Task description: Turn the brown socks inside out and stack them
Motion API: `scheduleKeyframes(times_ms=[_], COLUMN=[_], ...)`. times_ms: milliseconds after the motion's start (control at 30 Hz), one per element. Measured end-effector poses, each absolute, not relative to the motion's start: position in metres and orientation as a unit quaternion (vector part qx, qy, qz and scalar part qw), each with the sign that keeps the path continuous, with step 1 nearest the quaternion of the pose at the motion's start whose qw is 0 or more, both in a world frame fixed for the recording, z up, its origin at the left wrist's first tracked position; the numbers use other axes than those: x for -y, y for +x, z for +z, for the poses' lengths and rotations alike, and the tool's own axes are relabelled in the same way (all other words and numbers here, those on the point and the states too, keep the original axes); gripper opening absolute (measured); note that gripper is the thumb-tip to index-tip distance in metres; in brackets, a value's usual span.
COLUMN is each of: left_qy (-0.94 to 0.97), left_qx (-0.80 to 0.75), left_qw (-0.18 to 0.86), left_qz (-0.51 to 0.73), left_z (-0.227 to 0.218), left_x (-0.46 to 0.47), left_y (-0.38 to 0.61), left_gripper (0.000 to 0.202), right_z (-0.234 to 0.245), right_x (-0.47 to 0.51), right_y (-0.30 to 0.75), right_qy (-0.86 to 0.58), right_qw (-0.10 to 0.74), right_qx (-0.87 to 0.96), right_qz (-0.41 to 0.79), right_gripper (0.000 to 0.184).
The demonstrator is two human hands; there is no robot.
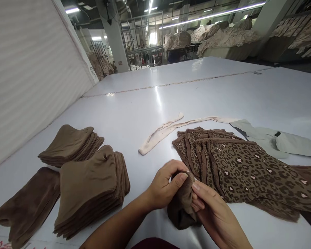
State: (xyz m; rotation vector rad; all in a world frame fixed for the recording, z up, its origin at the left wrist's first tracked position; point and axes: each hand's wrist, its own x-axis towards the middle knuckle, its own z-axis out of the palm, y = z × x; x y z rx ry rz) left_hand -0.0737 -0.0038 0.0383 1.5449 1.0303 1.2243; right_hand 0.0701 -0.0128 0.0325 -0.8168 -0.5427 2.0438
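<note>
Between my hands is a small brown cloth piece (182, 211), bunched up, its lower part hanging down near the table. My left hand (166, 185) pinches its top edge between thumb and fingers. From the other side, my right hand (206, 199) grips the same edge with thumb and fingertips. Just beyond my right hand lies a fanned pile of leopard-print cloth pieces (238, 166) with brown edges. To the left of my hands stands a neat stack of brown cloth pieces (85, 183).
Another brown stack (67, 141) and a darker brown pile (31, 200) sit at the left. A pale fabric strip (158, 135) curves across the white table (134, 103) to a grey-green sheet (287, 138). A white sheet wall (36, 69) rises on the left.
</note>
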Motion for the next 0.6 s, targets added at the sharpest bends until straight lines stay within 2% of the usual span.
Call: scheduleKeyframes(times_ms=[100,167,300,367,467,600], left_qy=[0.574,0.54,0.503,0.506,0.539,0.563], left_qx=[-0.411,-0.422,-0.427,-0.403,-0.423,-0.484], left_qw=[0.531,0.542,0.521,0.544,0.548,0.471], left_qz=[0.468,0.486,0.541,0.534,0.48,0.477], left_z=[0.036,0.033,0.034,0.037,0.037,0.03], left_x=[-0.004,-0.007,-0.005,0.0,0.01,0.015], left_y=[-0.075,-0.073,-0.069,-0.068,-0.064,-0.061], left_gripper=[0.035,0.037,0.039,0.043,0.033,0.029], right_z=[0.029,0.028,0.034,0.038,0.041,0.036], right_x=[0.015,0.019,0.03,0.032,0.029,0.022], right_y=[0.072,0.072,0.071,0.071,0.072,0.069], right_qy=[-0.295,-0.246,-0.165,-0.154,-0.152,-0.135], right_qw=[0.422,0.419,0.429,0.424,0.415,0.428], right_qx=[0.117,0.078,0.085,0.114,0.111,0.08], right_qz=[0.849,0.871,0.884,0.885,0.89,0.89], right_gripper=[0.024,0.021,0.039,0.048,0.049,0.045])
